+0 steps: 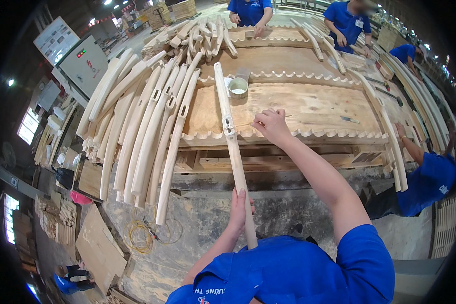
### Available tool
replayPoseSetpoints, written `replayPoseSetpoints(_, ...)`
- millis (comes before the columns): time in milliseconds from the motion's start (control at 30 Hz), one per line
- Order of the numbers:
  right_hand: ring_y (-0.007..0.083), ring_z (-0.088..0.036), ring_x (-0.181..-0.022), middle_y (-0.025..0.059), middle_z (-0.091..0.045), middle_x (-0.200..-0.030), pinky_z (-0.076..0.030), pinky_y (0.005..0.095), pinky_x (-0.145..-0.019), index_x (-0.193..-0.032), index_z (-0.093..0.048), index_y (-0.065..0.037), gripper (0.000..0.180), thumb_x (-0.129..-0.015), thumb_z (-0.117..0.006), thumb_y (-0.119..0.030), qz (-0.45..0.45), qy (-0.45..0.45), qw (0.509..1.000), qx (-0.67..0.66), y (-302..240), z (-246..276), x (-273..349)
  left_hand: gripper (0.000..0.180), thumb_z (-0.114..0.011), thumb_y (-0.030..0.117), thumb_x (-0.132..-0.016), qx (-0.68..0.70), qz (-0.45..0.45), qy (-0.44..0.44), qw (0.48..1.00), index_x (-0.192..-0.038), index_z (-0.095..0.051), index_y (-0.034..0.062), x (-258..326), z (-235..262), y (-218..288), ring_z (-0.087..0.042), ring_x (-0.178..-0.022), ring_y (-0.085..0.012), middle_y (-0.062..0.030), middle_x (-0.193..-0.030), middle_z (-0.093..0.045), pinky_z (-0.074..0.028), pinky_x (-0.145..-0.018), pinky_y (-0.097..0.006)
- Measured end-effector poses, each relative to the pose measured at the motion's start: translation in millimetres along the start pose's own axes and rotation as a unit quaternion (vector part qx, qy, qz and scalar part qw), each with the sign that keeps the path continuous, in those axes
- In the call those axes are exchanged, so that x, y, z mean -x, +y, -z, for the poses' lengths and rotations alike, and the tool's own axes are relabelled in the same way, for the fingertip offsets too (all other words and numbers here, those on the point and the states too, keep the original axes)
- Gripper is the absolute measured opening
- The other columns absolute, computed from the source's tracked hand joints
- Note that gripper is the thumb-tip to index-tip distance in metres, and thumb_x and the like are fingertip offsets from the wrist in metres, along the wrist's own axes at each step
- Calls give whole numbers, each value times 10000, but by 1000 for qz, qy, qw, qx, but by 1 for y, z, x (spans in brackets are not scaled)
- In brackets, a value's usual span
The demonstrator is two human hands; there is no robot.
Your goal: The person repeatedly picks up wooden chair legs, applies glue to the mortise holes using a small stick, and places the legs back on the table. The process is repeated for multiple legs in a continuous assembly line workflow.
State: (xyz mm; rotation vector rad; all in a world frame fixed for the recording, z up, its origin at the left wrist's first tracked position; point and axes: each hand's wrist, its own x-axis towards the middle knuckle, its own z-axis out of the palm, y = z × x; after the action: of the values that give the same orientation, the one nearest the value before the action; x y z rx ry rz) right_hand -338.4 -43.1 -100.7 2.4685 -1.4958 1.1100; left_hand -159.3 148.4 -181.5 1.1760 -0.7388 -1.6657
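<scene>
My left hand (241,210) is wrapped round the lower part of a long, pale wooden chair-leg-like piece (236,164). The piece slants up from my body, its upper part across the edge of the workbench. Pinched in my right hand (272,124) is a thin stick (244,124), its tip at the slotted mortise (228,124) partway along the piece. White material shows around that slot. Beyond the piece stands a round container (238,88) with something white inside.
Similar wooden pieces (142,121) lie piled at the left. Scalloped wooden rails (309,77) cross the bench (299,104), where a small flat tool (349,119) lies. Several co-workers in blue, one a person (249,12) across the bench, stand around. A yellow hose (141,237) coils on the floor.
</scene>
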Motion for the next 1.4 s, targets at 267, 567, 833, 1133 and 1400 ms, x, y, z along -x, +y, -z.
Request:
replayPoseSetpoints(267, 246, -594, -775, 41, -622, -731, -309, 457, -827, -771, -610, -121, 231, -836, -603, -342, -83, -64, 993, -58, 6, 14, -16, 248, -534, 264, -923, -78, -76, 32, 994, -1069, -398, 117, -3, -19, -6, -466, -468, -86, -17, -682, -462, -408, -408, -222)
replayPoseSetpoints(567, 281, -610, -841, 62, -653, -794, -286, 530, -889, -816, -632, -119, 254, -831, -594, -369, -90, -185, 975, -82, 11, 9, -27, 287, -559, 244, -907, -105, -102, 81, 986, -1085, -403, 81, 1, -29, -5, -457, -480, -82, -18, -692, -462, -405, -415, -220)
replayPoseSetpoints(833, 102, -513, -615, 11, -576, -681, -404, 262, -551, -825, -637, -52, 298, -850, -610, -348, -138, -277, 882, -355, 49, 64, -2, 470, -617, 109, -790, -169, -146, 138, 965, -1204, -403, 54, 10, -42, -23, -495, -536, -109, -53, -773, -516, -418, -464, -241)
replayPoseSetpoints(1133, 50, -434, -545, -19, -486, -660, -343, 185, -479, -884, -572, -56, 119, -925, -542, -164, -254, -17, 652, -714, 87, 198, 153, 463, -607, 28, -771, -141, -210, 23, 967, -1160, -357, 43, 36, -142, -43, -526, -552, -118, -53, -753, -509, -444, -462, -250)
replayPoseSetpoints(1400, 61, -430, -516, -8, -503, -658, -328, 199, -459, -889, -567, -46, 125, -931, -521, -155, -383, 180, 685, -593, 132, 340, 311, 283, -608, 94, -811, -69, -125, -191, 971, -986, -390, 52, 16, -361, -75, -527, -519, -135, -52, -701, -508, -454, -436, -281)
